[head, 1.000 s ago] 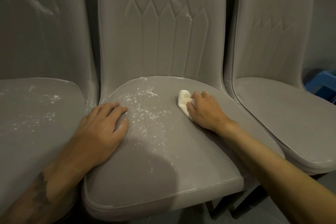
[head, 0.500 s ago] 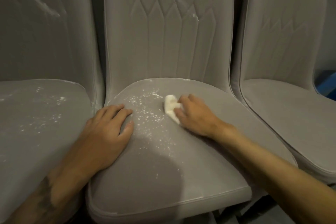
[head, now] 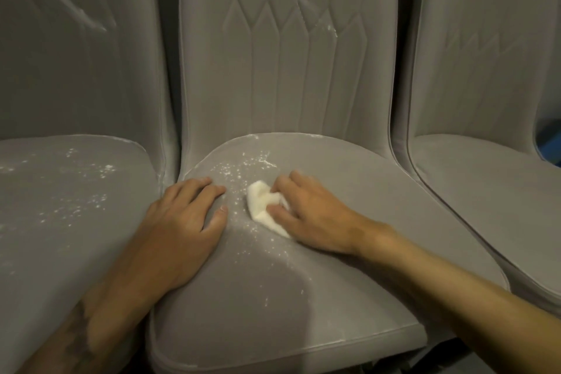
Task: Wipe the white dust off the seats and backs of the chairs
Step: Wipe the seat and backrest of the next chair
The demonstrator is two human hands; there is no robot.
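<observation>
Possibly a showroom, row of grey chairs (head: 288, 76)

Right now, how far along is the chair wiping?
Done: the right chair shows no dust. In hand: the right hand grips a white cloth on the middle seat, its right half clean, specks left beside the resting left hand. Left: specks on the left seat, white streaks on the left back and middle back.

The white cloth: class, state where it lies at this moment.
In the head view, the white cloth lies on the middle chair's seat, held under the right hand, just right of the flat left hand.
</observation>
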